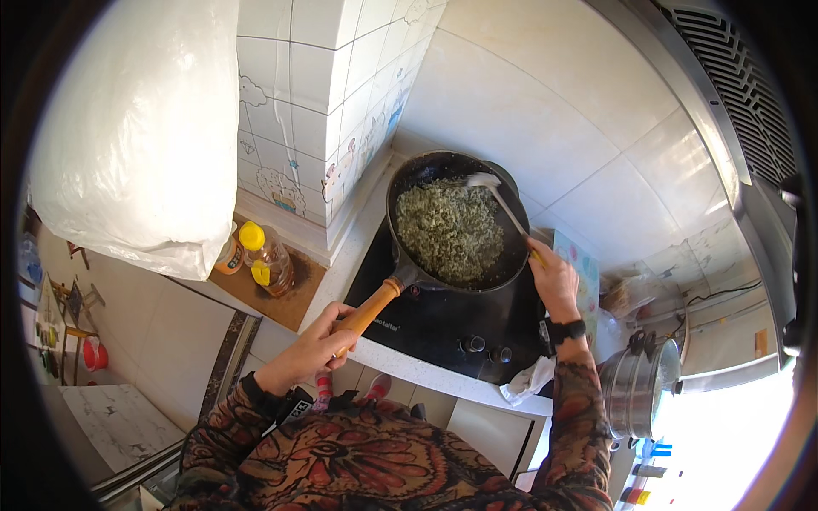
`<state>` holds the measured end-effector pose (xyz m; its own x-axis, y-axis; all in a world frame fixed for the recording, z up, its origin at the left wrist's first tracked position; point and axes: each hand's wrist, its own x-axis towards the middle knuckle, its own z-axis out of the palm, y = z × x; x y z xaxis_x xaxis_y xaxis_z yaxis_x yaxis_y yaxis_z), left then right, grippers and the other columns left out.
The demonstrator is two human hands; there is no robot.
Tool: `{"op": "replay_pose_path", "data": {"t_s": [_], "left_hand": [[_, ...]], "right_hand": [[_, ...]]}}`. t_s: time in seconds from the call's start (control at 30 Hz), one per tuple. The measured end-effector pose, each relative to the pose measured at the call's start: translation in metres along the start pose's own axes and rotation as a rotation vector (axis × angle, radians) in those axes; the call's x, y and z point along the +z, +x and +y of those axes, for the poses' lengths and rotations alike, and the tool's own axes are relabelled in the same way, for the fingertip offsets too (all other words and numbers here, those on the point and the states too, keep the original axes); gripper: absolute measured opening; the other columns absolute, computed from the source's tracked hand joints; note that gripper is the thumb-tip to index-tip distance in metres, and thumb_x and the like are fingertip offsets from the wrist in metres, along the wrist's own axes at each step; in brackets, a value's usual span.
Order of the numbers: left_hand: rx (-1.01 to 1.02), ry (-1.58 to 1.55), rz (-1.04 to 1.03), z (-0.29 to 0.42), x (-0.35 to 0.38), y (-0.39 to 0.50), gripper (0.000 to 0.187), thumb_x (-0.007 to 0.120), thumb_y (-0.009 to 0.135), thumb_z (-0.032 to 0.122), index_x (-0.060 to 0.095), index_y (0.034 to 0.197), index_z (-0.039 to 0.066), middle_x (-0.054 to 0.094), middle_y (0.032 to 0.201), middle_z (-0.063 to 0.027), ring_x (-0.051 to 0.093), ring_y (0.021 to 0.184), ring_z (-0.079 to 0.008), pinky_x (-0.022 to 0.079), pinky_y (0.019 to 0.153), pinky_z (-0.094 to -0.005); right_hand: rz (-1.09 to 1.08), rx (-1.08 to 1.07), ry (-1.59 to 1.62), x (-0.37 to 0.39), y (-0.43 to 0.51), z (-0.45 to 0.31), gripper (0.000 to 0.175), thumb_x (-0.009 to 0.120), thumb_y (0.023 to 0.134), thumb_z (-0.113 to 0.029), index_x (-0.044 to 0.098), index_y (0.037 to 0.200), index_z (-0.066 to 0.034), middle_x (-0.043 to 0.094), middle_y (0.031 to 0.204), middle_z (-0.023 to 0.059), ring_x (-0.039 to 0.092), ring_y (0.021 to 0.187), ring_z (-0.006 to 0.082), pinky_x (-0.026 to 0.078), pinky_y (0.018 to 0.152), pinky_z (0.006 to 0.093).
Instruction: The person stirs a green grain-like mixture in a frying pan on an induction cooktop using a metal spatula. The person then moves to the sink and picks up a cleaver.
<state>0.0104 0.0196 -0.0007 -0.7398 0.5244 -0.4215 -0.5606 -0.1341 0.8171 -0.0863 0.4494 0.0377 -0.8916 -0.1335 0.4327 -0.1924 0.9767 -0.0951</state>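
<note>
A dark wok [418, 169] sits on the black glass cooktop [409, 319], partly filled with a chopped greenish food mixture [450, 230]. My left hand [323, 342] is closed around the wok's wooden handle [370, 310], which points down and to the left. In my right hand [556, 281] is a spatula [508, 204] with a metal shaft. Its blade lies at the far right edge of the food, inside the wok. Fingers of the right hand hide most of the spatula's grip.
A large white plastic bag [140, 128] hangs at upper left. Below it, a yellow-capped plastic bottle [271, 262] stands on a brown board [300, 300]. A crumpled white cloth or tissue [529, 380] lies by the cooktop's front edge. A metal steamer pot [629, 389] stands to the right.
</note>
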Motion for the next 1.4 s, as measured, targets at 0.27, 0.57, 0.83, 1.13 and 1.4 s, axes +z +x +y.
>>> {"op": "replay_pose_path", "data": {"t_s": [0.27, 0.57, 0.83, 1.13, 1.4], "left_hand": [[-0.027, 0.037, -0.007, 0.005, 0.000, -0.002, 0.040, 0.053, 0.100, 0.019, 0.036, 0.135, 0.008, 0.051, 0.088, -0.0039, 0.043, 0.058, -0.0066, 0.030, 0.047, -0.0202], [-0.043, 0.036, -0.005, 0.006, 0.001, -0.003, 0.039, 0.052, 0.100, 0.019, 0.037, 0.135, 0.009, 0.053, 0.092, -0.0050, 0.044, 0.059, -0.0069, 0.028, 0.045, -0.0191], [-0.032, 0.029, -0.025, 0.006, -0.002, -0.002, 0.039, 0.052, 0.100, 0.019, 0.036, 0.134, 0.008, 0.050, 0.088, -0.0039, 0.043, 0.058, -0.0067, 0.029, 0.046, -0.0211], [-0.037, 0.011, -0.035, 0.006, -0.002, -0.001, 0.039, 0.052, 0.100, 0.018, 0.036, 0.134, 0.007, 0.051, 0.088, -0.0039, 0.043, 0.059, -0.0068, 0.028, 0.046, -0.0206], [-0.020, 0.040, -0.040, 0.006, -0.002, -0.002, 0.039, 0.051, 0.100, 0.018, 0.035, 0.135, 0.008, 0.052, 0.089, -0.0046, 0.043, 0.059, -0.0069, 0.029, 0.047, -0.0200]], "right_hand": [[-0.110, 0.992, 1.054, -0.038, -0.115, -0.056, 0.041, 0.065, 0.095, -0.015, 0.060, 0.133, 0.0011, 0.060, 0.076, 0.0009, 0.053, 0.063, 0.0058, 0.039, 0.054, 0.0190], [-0.099, 0.760, 0.999, -0.065, -0.153, -0.091, 0.039, 0.062, 0.095, 0.001, 0.061, 0.133, -0.0014, 0.064, 0.088, -0.0010, 0.052, 0.071, 0.0032, 0.039, 0.062, 0.0162], [-0.062, 0.529, 0.715, -0.083, -0.144, -0.098, 0.036, 0.063, 0.091, 0.003, 0.065, 0.127, 0.0017, 0.069, 0.109, 0.0040, 0.060, 0.091, 0.0077, 0.047, 0.081, 0.0196], [-0.406, 0.678, 0.660, -0.151, -0.133, -0.109, 0.035, 0.063, 0.091, -0.002, 0.064, 0.125, 0.0026, 0.071, 0.105, 0.0076, 0.062, 0.094, 0.0096, 0.050, 0.083, 0.0250], [-0.224, 0.427, 0.358, -0.051, -0.108, -0.123, 0.033, 0.068, 0.087, -0.007, 0.067, 0.120, -0.0078, 0.072, 0.099, 0.0168, 0.072, 0.083, 0.0279, 0.055, 0.076, 0.0327]]}}
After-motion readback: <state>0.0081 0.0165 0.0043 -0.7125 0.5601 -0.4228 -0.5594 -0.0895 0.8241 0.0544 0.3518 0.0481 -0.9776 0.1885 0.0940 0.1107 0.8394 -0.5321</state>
